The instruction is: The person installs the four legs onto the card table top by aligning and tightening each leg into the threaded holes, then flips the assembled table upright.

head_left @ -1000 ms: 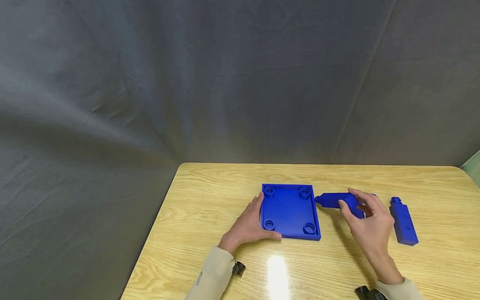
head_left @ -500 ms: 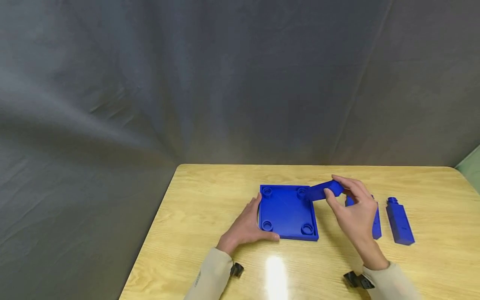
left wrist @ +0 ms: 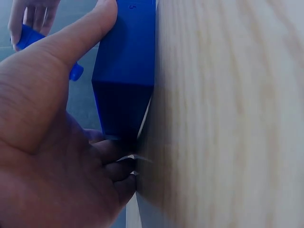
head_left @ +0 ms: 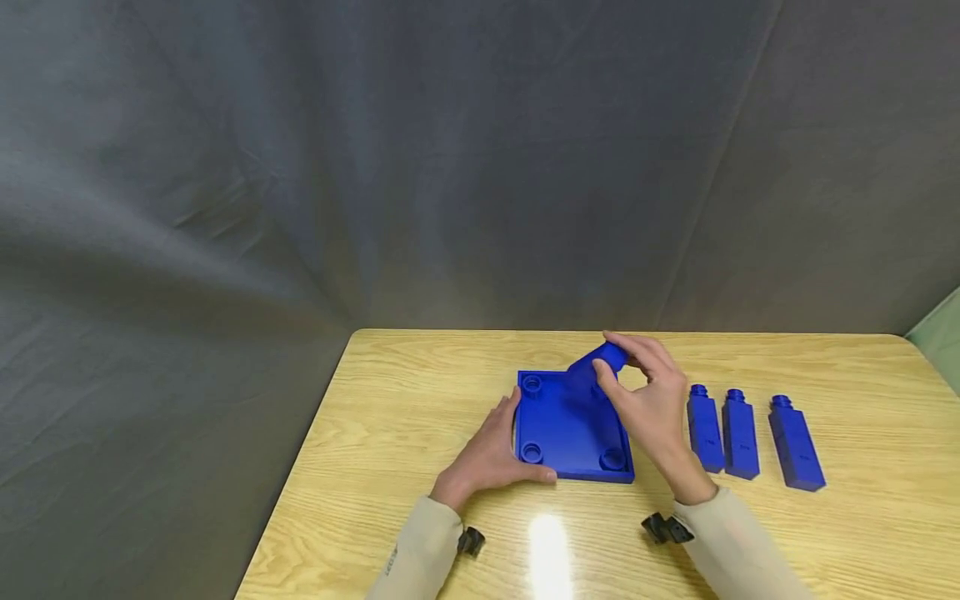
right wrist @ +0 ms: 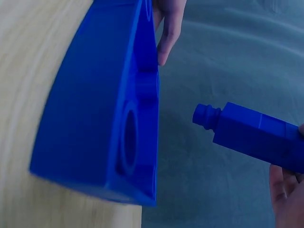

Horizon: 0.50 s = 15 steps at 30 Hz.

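A light wooden table (head_left: pixel 420 392) with rounded corners carries a square blue plastic tray (head_left: pixel 564 427) and three blue plastic rectangular pegs (head_left: pixel 741 435) lying side by side.

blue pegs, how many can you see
4. One peg is held in the right hand over the square base; three lie side by side on the table. None seem hidden.

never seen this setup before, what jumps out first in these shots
The right hand holds a blue peg tilted over the far right socket of a blue square base plate, which the left hand steadies. Three more blue pegs lie in a row to its right.
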Available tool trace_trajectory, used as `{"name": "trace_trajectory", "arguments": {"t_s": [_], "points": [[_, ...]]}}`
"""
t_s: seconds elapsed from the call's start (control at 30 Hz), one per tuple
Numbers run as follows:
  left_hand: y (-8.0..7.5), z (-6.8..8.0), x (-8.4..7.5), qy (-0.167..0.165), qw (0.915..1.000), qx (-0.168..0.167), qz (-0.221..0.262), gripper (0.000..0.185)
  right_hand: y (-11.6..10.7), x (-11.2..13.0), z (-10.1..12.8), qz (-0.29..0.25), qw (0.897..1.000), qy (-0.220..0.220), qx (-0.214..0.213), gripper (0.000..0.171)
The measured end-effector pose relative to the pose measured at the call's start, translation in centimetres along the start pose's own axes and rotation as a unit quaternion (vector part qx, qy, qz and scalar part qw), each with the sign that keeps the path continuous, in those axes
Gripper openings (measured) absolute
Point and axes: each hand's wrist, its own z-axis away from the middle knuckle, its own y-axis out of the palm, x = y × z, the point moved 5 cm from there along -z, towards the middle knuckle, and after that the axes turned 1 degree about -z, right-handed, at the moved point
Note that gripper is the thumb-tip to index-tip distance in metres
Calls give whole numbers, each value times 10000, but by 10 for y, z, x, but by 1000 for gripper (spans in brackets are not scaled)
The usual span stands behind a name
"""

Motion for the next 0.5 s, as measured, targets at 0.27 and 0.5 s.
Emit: {"name": "trace_trajectory", "arguments": {"t_s": [0.27,0.5], "points": [[2,1,3,94,10000,-24,19,140,26,-2,-9,47,9991,-31,431,42],[2,1,3,96,10000,5,-17,140,49,-9,-12,158,9963,-73,839,44]]}}
